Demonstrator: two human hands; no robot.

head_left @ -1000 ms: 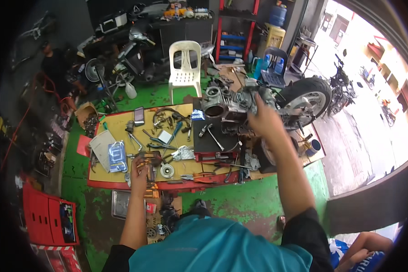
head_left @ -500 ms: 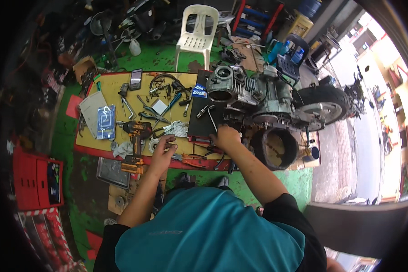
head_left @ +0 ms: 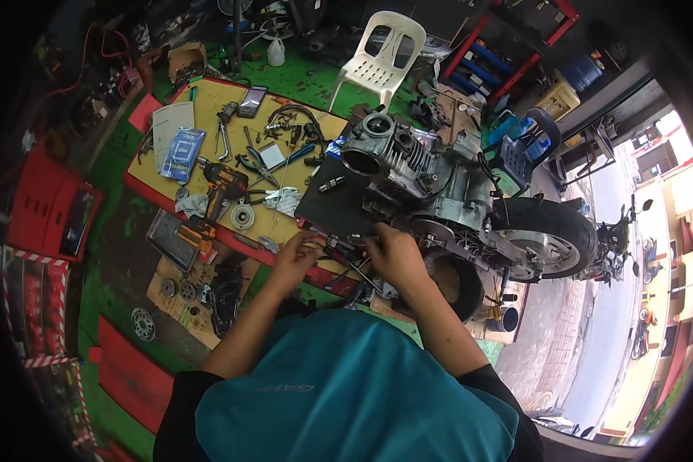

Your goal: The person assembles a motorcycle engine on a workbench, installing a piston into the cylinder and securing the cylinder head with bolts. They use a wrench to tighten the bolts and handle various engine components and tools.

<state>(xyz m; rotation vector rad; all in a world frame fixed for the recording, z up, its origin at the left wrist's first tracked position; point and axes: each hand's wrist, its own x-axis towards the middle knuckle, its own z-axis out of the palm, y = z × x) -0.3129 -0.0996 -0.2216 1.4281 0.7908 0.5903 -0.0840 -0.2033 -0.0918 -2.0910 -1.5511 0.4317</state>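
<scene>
At the near edge of the workbench [head_left: 273, 250], my left hand [head_left: 292, 263] has loosely bent fingers that stand apart, with nothing visible in them. It is just left of a cluster of dark hand tools [head_left: 339, 248]. To the right of that cluster, my right hand [head_left: 399, 258] is closed, fingers curled down beside the dark mat [head_left: 335, 204]; what they grip is mostly hidden. A short silver metal end shows at its fingertips. On the mat lies a small metal socket-like piece [head_left: 332, 184]. Beyond my right hand stands a greasy motorcycle engine [head_left: 408, 165].
A cordless impact driver [head_left: 222, 183], pliers [head_left: 258, 171], a round metal part [head_left: 242, 217] and a blue packet [head_left: 182, 154] lie on the yellow top. A black round container [head_left: 470, 289] is under the engine. A rear wheel [head_left: 543, 235] extends right; a white chair [head_left: 385, 58] stands behind.
My view has turned and shifted, tilting the bench. My right hand has drawn back toward the bench's near edge, closer to my left hand. The bent metal wrench at its fingers no longer stands out on the mat.
</scene>
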